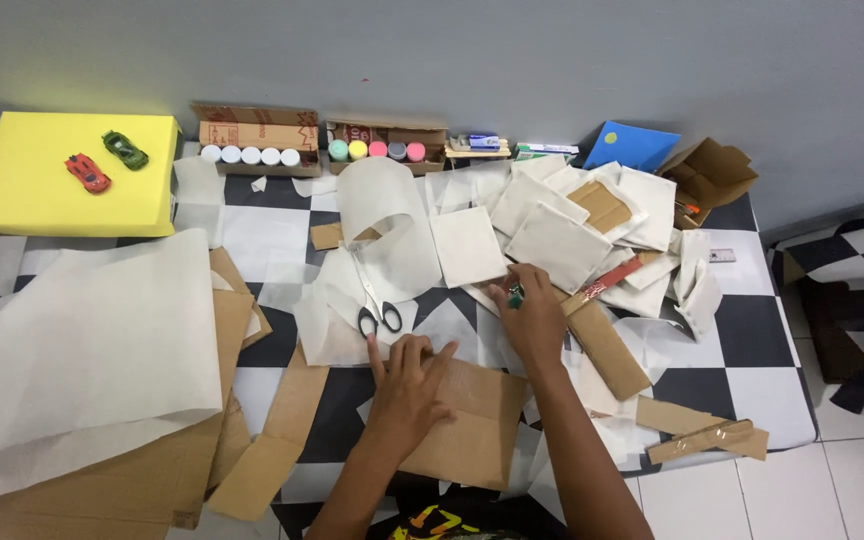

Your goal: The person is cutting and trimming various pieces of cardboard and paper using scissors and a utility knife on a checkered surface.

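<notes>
Head view: a brown cardboard piece on the checkered floor mat is pressed flat by the left hand, grip released. A small green object is grasped by the right hand, near scissors.

Crowded ahead by white paper squares, scissors and cardboard strips. Blocked left by a large paper sheet and yellow box. Open only over bare checkered floor mat at right.
</notes>
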